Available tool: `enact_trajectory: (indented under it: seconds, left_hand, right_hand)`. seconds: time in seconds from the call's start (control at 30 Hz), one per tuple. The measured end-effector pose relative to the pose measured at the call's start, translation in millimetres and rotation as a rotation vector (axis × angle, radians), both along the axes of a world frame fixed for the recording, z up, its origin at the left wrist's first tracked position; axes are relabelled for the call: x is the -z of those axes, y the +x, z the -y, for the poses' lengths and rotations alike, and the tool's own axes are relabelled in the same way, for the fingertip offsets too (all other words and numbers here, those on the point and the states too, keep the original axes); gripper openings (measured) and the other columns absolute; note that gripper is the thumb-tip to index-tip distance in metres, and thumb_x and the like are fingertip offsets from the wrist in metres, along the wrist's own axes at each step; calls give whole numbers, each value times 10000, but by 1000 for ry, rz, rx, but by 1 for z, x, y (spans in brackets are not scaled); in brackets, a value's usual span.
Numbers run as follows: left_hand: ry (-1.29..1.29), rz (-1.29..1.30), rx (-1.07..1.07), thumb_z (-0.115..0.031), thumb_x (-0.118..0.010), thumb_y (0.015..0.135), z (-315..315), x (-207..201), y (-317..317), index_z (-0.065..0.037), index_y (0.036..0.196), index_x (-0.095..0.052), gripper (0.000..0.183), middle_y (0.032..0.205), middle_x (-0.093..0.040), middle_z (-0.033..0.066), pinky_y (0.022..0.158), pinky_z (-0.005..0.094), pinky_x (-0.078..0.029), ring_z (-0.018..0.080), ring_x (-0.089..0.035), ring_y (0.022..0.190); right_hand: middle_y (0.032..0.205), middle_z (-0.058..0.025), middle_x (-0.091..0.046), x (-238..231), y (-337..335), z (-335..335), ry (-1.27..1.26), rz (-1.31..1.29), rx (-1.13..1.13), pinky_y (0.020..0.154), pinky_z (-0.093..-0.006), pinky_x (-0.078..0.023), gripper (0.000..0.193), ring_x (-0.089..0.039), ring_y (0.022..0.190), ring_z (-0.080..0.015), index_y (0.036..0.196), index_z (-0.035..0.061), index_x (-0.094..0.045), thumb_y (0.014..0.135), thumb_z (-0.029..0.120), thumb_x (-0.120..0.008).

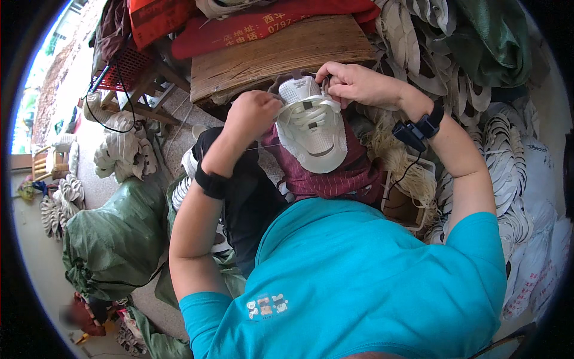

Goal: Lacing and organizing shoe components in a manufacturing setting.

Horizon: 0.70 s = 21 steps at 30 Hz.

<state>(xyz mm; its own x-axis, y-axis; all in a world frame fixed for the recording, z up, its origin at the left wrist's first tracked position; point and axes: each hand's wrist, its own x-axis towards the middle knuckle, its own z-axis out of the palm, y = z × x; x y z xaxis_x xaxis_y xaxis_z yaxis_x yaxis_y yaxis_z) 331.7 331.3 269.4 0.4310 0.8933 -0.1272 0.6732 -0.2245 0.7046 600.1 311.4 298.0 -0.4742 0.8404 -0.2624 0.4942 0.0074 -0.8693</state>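
A white shoe upper [312, 134] with white laces across its front lies over my lap, its toe toward me and its tongue [299, 90] pointing away. My left hand [254, 113] is closed at the left side of its collar, the fingertips partly hidden. At the right side of the collar, my right hand [353, 84] pinches the grey edge between thumb and fingers. A thin pale thread runs leftward from the upper, below my left hand. Under the upper is a dark red striped cloth [365, 170] spread on my lap.
A wooden bench [281, 51] stands just beyond my hands, with a red cloth [257, 30] on it. Pale thread bundles [391, 155] hang over a box at the right. Stacked shoe uppers [499, 155] lie farther right; a green sack [119, 239] sits at the left.
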Motion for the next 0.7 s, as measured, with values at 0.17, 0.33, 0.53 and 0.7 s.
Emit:
enact_trajectory:
  seconds: [0.17, 0.33, 0.53, 0.7]
  left_hand:
    - [322, -163, 112, -267, -490, 897, 11, 3, 4, 1, 783, -646, 330, 872, -617, 177, 765, 449, -514, 367, -624, 851]
    - [253, -76, 55, -207, -683, 833, -9, -8, -16, -50, 919, -657, 181, 847, -595, 119, 730, 351, -507, 247, -602, 783]
    - [-151, 230, 263, -198, -695, 880, -30, 6, -21, -55, 1020, -655, 204, 846, -571, -14, 702, 239, -454, 91, -520, 775]
    - [-324, 212, 151, -214, -657, 921, -30, 1, -11, -33, 940, -669, 182, 829, -597, -22, 666, 227, -456, 73, -529, 747]
  right_hand:
    - [828, -51, -638, 1, 10, -12, -6, 26, -158, 664, -263, -523, 331, -615, 735, -111, 1239, 1, -480, 915, 68, -485]
    - [807, -58, -653, 2, 11, -20, 16, 24, -97, 663, -285, -514, 299, -619, 734, -129, 1134, 14, -558, 854, 113, -589]
    - [807, -18, -644, 0, 7, -34, 119, 148, -160, 684, -268, -486, 224, -590, 751, -101, 998, 49, -645, 839, 202, -686]
    - [790, -23, -639, 0, 7, -35, 133, 126, -128, 677, -279, -465, 261, -573, 718, -118, 866, 19, -693, 809, 273, -705]
